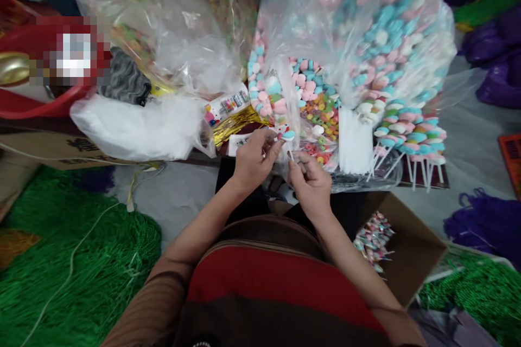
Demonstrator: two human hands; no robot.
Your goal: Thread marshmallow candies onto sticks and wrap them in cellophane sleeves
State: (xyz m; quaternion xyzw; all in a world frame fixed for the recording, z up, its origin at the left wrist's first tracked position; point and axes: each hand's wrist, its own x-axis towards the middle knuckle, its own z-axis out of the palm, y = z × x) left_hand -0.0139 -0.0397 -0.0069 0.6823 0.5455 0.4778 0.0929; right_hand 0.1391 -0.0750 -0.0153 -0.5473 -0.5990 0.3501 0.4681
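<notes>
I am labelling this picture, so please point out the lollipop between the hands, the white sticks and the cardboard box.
lollipop [288,134], head view, its candy head.
white sticks [355,143], head view, middle of the bundle.
cardboard box [411,249], head view, bare inner wall.

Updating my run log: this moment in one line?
left hand: grips lollipop head | right hand: pinches its stick | box: wrapped lollipops inside

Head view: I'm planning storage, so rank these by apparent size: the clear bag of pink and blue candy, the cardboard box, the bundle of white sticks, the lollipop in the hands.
1. clear bag of pink and blue candy
2. cardboard box, partly hidden by the arm
3. bundle of white sticks
4. lollipop, held by left hand and right hand
</notes>
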